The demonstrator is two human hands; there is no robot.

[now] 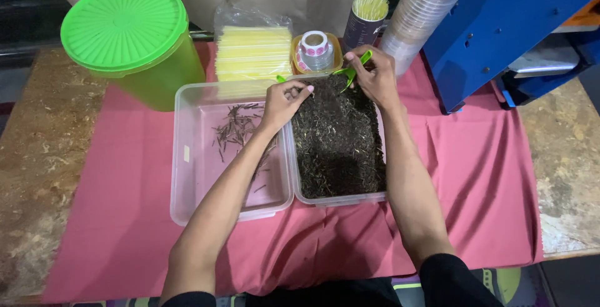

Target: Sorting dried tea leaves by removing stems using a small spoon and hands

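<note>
- A big green lidded tub [134, 38] stands at the far left on the pink cloth [475, 176] that covers the middle of the worktop [37, 157].
- Just right of it lies a clear shallow tray [187, 176], long axis running away from the person, with a thin scatter of dark stems [234, 129] in its far half.
- The left hand [284, 101] hangs over the seam where this tray meets the next; its fingers [303, 91] are pinched together at the near edge of the dark heap, though whether a stem sits between them is too small to tell.
- Touching the first tray on its right is a second clear tray [340, 199], filled with dark dried leaf matter [337, 144]; its long axis also runs away from the person.
- The right hand [375, 76] is at the far end of that heap, fingers closed around a small green scoop [353, 69]. The scoop's long axis slants from the hand down and leftward, its working end pointing toward the left hand.
- The heap lies directly under and nearward of both hands; the right hand is further out, the left is nearer the stem tray.
- Behind the trays: a bag of yellow straws [253, 51], a roll of round stickers [315, 48], a cup of sticks [369, 13], a stack of clear lids [419, 13], and a blue machine [500, 26].
</note>
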